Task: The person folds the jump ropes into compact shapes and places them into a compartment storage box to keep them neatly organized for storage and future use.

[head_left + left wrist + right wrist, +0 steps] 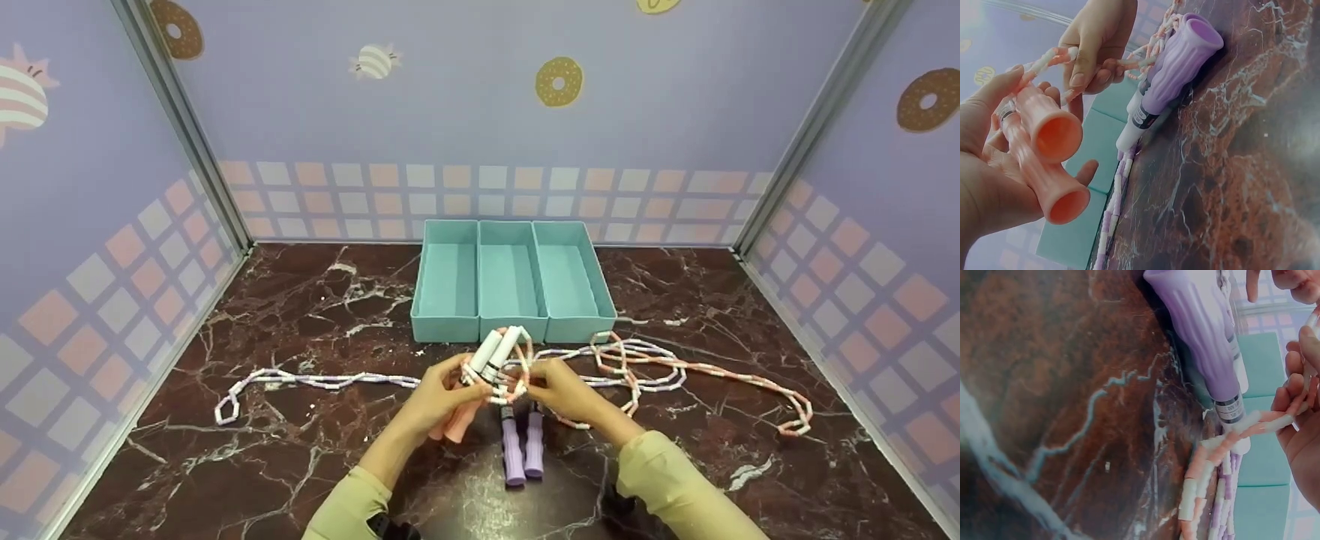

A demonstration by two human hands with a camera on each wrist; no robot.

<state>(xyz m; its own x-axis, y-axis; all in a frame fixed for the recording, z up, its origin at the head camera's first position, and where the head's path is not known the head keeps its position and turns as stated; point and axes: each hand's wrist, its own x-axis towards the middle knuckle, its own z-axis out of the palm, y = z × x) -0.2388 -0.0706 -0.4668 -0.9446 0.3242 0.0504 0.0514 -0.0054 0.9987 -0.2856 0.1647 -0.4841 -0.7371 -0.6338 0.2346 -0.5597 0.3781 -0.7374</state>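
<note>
In the head view my left hand (436, 399) holds the two handles of a peach-and-white beaded jump rope together, white ends up and peach grips (1053, 134) down. A loop of the beaded rope (527, 346) goes round the white ends. My right hand (568, 391) pinches that rope just to the right, and the rest (739, 373) trails across the table to the right. Below the hands lie the two purple handles (512, 454) of a purple-and-white jump rope, touching neither hand. Its beaded cord (337, 381) stretches left, with more under the peach rope at right.
A teal bin (446, 328) with three compartments stands behind the hands, near the back wall. The table (285, 457) is dark, veined marble. Patterned panels (480, 112) enclose it at the back and both sides.
</note>
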